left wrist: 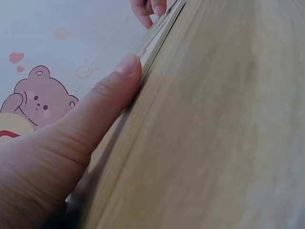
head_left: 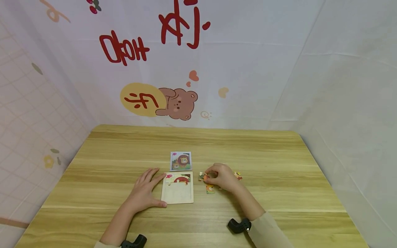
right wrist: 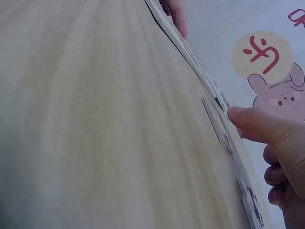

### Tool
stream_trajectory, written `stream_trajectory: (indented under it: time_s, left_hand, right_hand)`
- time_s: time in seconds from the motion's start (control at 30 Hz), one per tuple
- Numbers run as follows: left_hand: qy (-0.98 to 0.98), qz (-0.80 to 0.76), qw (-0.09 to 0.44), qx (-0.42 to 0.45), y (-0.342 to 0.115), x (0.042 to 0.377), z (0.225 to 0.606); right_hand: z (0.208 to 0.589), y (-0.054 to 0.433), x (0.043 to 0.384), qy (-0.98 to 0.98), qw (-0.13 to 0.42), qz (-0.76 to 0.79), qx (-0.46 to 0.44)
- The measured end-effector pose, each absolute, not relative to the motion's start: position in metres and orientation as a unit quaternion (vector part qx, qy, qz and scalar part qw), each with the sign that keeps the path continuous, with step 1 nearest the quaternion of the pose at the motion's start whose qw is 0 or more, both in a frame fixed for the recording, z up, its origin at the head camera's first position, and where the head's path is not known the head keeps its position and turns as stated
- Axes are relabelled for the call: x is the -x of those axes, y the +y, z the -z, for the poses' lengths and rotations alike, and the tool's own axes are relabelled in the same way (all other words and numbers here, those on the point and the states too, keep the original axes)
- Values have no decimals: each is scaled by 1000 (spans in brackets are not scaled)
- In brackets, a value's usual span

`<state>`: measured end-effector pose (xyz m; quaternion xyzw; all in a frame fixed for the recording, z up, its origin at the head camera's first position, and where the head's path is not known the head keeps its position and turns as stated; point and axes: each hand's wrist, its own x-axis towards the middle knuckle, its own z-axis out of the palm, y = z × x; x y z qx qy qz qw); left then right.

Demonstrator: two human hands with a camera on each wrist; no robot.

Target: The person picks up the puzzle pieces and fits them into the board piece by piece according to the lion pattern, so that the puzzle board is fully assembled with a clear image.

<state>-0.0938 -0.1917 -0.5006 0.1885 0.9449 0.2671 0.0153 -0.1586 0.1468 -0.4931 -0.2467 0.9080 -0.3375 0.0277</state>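
Observation:
A square wooden puzzle tray [head_left: 177, 195] lies on the table, its top row filled with pieces [head_left: 180, 179] showing a pink flower and a red mane. My left hand [head_left: 143, 191] rests along the tray's left side, index finger at the upper corner and thumb at the lower one. To the right of the tray, my right hand [head_left: 222, 177] pinches a puzzle piece [head_left: 201, 176] with green and orange print, low over the table. Just below it lies another puzzle piece [head_left: 210, 189] with an orange animal face. Part of the pinched piece is hidden by the fingers.
A lion picture card [head_left: 181, 161] lies directly behind the tray. More loose pieces [head_left: 237, 175] sit beyond the right hand, partly covered by it. The wooden table [head_left: 260, 148] meets a white printed cloth [head_left: 248, 86] at its back edge.

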Motion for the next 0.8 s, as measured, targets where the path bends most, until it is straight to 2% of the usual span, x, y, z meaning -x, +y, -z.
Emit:
stream_trajectory:
  time_s: [0.8]
  left_hand:
    - [943, -270, 20, -193, -194, 95, 503]
  right_hand:
    - [477, 93, 139, 867, 2, 344, 361]
